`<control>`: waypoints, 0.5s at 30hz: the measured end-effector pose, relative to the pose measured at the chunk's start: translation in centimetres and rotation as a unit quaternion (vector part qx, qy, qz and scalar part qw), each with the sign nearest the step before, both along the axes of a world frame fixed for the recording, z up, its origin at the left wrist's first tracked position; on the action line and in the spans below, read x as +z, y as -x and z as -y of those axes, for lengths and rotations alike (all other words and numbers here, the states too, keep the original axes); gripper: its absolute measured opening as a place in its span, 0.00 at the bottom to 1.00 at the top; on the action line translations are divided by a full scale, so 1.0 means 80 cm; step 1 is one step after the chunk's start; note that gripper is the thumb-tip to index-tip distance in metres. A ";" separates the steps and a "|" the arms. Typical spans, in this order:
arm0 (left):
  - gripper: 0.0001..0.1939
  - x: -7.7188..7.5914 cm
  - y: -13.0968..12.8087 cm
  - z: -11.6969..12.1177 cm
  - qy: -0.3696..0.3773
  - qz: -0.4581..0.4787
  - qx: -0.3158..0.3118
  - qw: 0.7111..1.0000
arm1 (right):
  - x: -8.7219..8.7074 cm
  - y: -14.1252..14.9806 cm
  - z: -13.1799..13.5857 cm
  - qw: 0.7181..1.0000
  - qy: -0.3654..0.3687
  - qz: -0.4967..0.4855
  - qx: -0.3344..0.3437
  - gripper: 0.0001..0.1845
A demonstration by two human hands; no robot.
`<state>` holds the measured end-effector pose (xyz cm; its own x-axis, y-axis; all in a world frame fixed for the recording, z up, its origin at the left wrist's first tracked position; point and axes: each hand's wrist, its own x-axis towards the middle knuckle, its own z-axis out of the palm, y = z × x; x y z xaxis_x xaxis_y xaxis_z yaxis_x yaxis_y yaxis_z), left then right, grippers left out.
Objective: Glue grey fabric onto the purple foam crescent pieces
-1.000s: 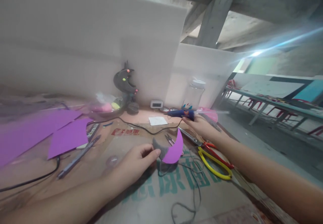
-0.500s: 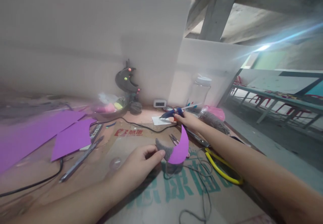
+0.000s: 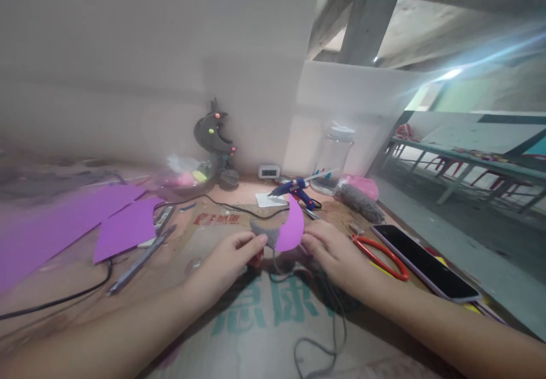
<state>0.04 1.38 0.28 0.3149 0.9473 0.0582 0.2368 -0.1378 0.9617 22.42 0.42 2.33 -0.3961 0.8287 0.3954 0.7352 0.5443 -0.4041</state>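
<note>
Between my hands is a crescent-shaped piece (image 3: 291, 230), its right part bright purple and its left part covered in fuzzy grey material. My left hand (image 3: 239, 251) pinches the grey end between thumb and fingers. At the purple edge, my right hand (image 3: 326, 248) is closed with thumb and fingertips on the crescent's right side. Beyond it, a blue glue gun (image 3: 294, 187) rests on the table, its nozzle over a small white card (image 3: 269, 199). Grey yarn (image 3: 335, 322) trails below the crescent across the cardboard.
Red-handled scissors (image 3: 381, 256) and a phone (image 3: 426, 262) lie on the right. Purple sheets (image 3: 125, 228) and a pen (image 3: 143, 259) are on the left. At the back stand a dark crescent ornament (image 3: 211, 134), a bowl (image 3: 187, 182), a small clock (image 3: 268, 172) and a lidded jar (image 3: 335, 154).
My right hand has put the glue gun down by the white card, let go, and come back to the crescent's purple side. My left hand has kept its hold on the grey end.
</note>
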 end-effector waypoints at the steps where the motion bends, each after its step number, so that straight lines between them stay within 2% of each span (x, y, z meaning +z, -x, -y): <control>1: 0.23 0.001 0.000 0.001 -0.004 -0.001 0.000 1.000 | -0.001 0.007 0.007 0.999 0.001 0.031 0.026 0.19; 4: 0.23 0.004 0.001 0.002 -0.013 -0.006 0.002 1.000 | -0.002 0.021 0.021 0.994 0.005 0.078 0.079 0.16; 7: 0.22 0.004 0.001 0.003 -0.015 -0.011 0.001 1.000 | -0.006 0.029 0.029 0.992 0.024 0.072 0.098 0.19; 11: 0.22 -0.002 0.002 0.001 -0.035 -0.027 0.007 0.999 | -0.015 0.031 0.036 0.988 0.007 0.067 0.142 0.10; 15: 0.22 -0.007 0.003 0.003 -0.048 -0.054 0.006 0.997 | -0.024 0.027 0.041 0.986 -0.004 0.094 0.134 0.14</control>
